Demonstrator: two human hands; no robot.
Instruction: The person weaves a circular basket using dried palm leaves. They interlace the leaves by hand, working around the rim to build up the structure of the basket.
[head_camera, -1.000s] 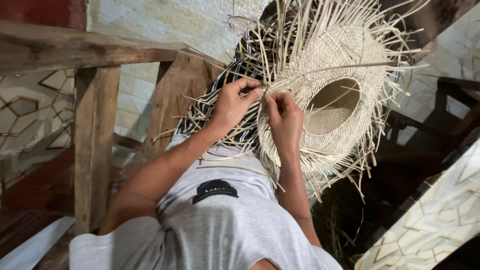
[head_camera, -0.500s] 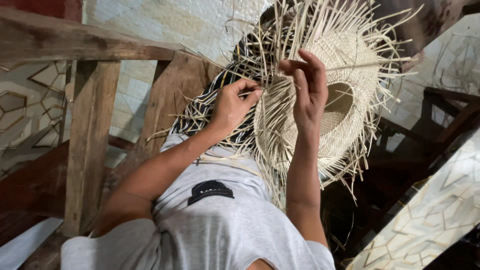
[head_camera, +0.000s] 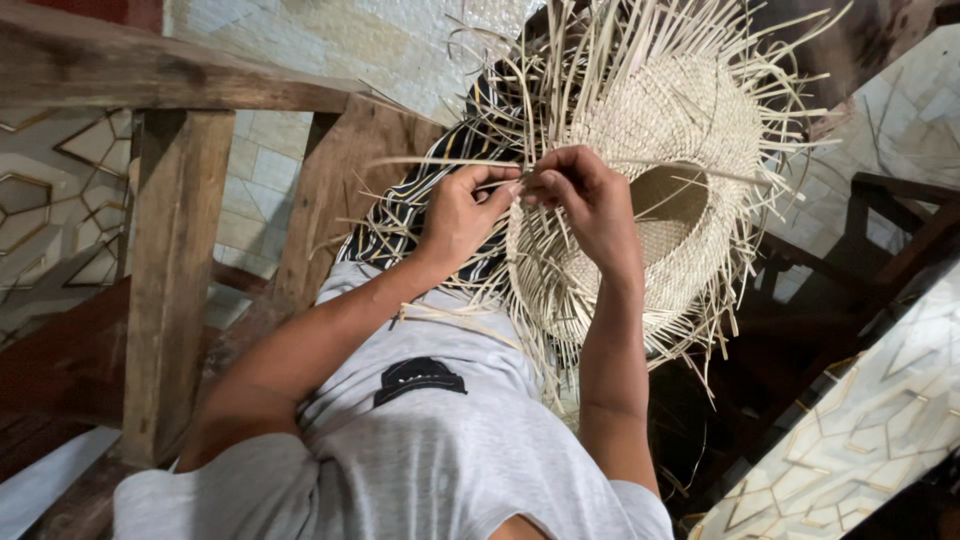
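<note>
Both hands meet at the brim of the half-woven straw hat (head_camera: 660, 150) — left hand (head_camera: 462, 212) and right hand (head_camera: 590, 200) seemingly each pinching pale strands — over the lap.

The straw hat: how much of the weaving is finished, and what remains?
The crown of the straw hat and the inner brim look closely woven. Both hands, left hand and right hand, pinch strands at the brim's edge. Many loose straw ends stick out all around, so the outer brim remains unwoven.
</note>
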